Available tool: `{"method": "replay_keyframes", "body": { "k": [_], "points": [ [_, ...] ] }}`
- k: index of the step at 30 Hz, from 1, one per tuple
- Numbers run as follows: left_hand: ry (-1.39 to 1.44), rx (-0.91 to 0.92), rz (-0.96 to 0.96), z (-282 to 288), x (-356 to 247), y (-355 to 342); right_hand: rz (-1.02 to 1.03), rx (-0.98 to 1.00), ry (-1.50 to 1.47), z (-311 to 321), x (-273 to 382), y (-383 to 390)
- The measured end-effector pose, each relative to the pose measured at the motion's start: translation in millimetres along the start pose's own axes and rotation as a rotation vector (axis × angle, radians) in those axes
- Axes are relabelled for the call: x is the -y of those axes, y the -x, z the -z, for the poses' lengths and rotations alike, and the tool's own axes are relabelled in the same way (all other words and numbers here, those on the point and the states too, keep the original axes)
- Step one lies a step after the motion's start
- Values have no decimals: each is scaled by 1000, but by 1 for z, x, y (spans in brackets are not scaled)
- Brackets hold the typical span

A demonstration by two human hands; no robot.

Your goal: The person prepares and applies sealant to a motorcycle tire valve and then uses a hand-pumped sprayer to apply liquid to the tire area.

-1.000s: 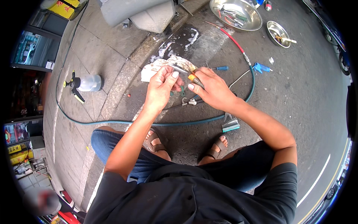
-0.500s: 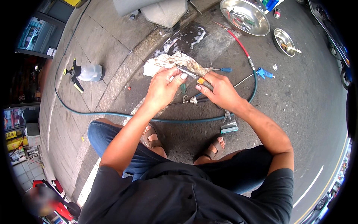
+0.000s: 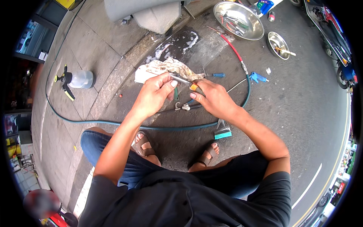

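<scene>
My left hand [image 3: 151,96] is closed at the metal end of a hand tool [image 3: 182,79], thumb pressed on it; any small piece under those fingers is too hidden to make out. My right hand [image 3: 218,99] grips the same tool by its yellow-and-dark handle [image 3: 196,87]. Just beyond them a crumpled, stained white cloth [image 3: 148,72] lies on the pavement, with a blue-handled screwdriver [image 3: 218,75] at its right. Partly behind my hands lie a green-handled tool [image 3: 176,94] and a dark cable with a metal fitting [image 3: 185,107].
A teal hose [image 3: 98,122] loops round the work area. Around it are a pump sprayer [image 3: 80,78], a blue air gun [image 3: 257,77], a teal-edged scraper [image 3: 223,134], a large steel basin [image 3: 258,30] of tools, a smaller bowl [image 3: 270,47] and motorbikes [image 3: 329,41] along the right.
Both hands keep their grip on the tool and sit slightly closer to my body relative to the cloth. The whole view has shifted a little, bringing more of the motorbikes into sight.
</scene>
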State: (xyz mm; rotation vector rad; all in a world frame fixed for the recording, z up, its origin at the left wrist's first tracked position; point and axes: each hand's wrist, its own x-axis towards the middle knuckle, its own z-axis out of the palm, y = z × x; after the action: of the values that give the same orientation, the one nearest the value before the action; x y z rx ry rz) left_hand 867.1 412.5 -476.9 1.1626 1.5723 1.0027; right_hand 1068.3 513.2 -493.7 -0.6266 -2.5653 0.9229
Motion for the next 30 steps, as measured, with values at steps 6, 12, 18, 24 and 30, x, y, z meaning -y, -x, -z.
{"method": "replay_keyframes", "body": {
  "k": [6,12,18,24,30],
  "points": [
    [-15,26,-6,-3,2,-3,-35,9,32,-3,-4,1],
    [30,3,-49,-4,11,1,14,-10,-47,-18,-22,-6],
    [80,-48,-54,-12,8,-3,-11,24,-61,-13,-22,-3],
    [77,-75,88,-13,-1,-3,-12,-40,110,-6,-16,3],
    [95,-18,1,-13,-6,-4,-99,23,32,7,-7,6]
  ]
}}
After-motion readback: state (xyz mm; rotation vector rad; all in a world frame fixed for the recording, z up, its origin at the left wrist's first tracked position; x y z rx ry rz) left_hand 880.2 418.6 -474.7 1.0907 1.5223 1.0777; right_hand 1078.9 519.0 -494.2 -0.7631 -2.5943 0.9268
